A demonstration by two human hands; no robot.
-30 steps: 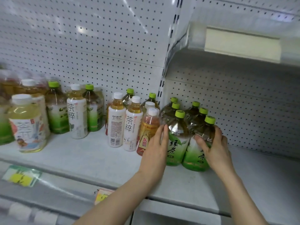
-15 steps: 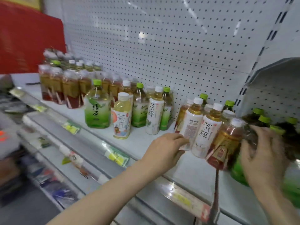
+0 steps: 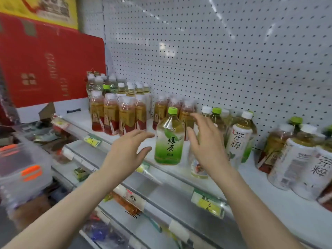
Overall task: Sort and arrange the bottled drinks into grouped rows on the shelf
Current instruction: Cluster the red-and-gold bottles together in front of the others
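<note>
A green tea bottle (image 3: 169, 141) with a green cap stands near the front edge of the white shelf (image 3: 260, 191). My left hand (image 3: 128, 150) is open just left of it, fingers apart, not touching. My right hand (image 3: 206, 144) is open just right of it and partly covers a small bottle (image 3: 198, 169) with a pale label. Behind stand groups of brown tea bottles (image 3: 116, 117) with red-gold labels. To the right are white-label tea bottles (image 3: 239, 139) and more white-label bottles (image 3: 301, 159) close to the camera.
A white pegboard wall (image 3: 215, 60) backs the shelf. A red gift box (image 3: 50, 60) stands at the far left end. Price tags (image 3: 208, 203) hang on the shelf's front rail. A clear plastic bin (image 3: 23, 169) sits low at left, with lower shelves below.
The view has swung left along the shelf. Both hands left the green-cap bottle group at right and now flank a single green tea bottle further left.
</note>
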